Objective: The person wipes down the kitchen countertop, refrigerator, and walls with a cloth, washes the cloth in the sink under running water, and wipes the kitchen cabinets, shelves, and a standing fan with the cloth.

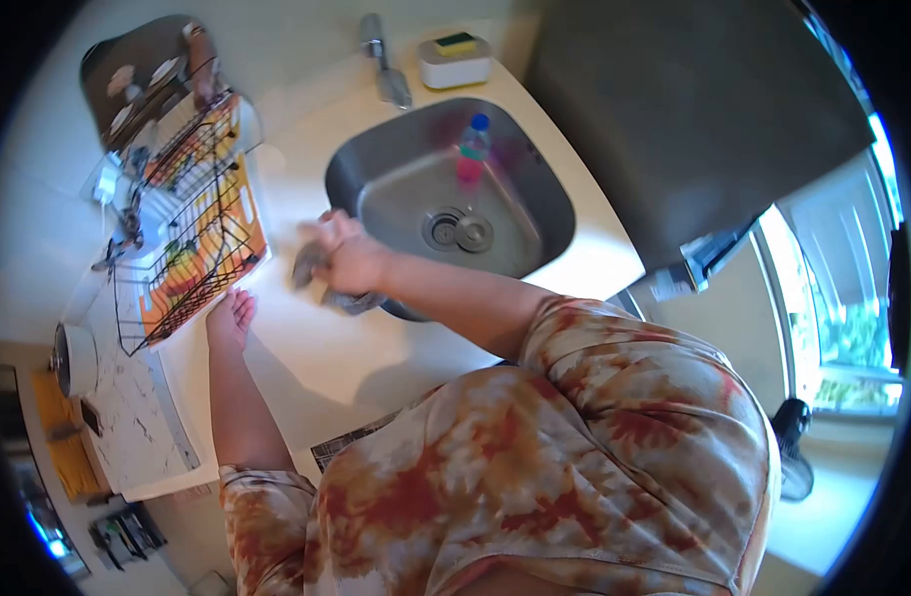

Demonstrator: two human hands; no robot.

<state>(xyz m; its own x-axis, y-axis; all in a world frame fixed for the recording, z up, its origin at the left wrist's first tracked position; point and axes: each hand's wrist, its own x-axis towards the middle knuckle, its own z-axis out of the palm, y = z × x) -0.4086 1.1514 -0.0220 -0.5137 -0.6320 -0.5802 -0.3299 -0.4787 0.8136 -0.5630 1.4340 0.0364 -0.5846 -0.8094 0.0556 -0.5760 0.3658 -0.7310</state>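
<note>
My right hand (354, 260) is closed around a grey cloth (348, 301) on the white countertop (306, 343), just left of the sink. The hand and the cloth are slightly blurred. My left hand (239, 313) rests near the lower edge of a black wire dish rack (128, 308), its fingers loosely extended. Whether those fingers touch the rack I cannot tell. A board with a colourful fruit print (202, 248) stands at the rack, partly behind its wires.
In the steel sink (376, 189) stands a bottle with a blue cap (477, 137). Behind it are a faucet (386, 74) and a white holder (455, 70) with a sponge (455, 44). A large dark panel (703, 119) rises at right; a white pot (78, 358) sits at left.
</note>
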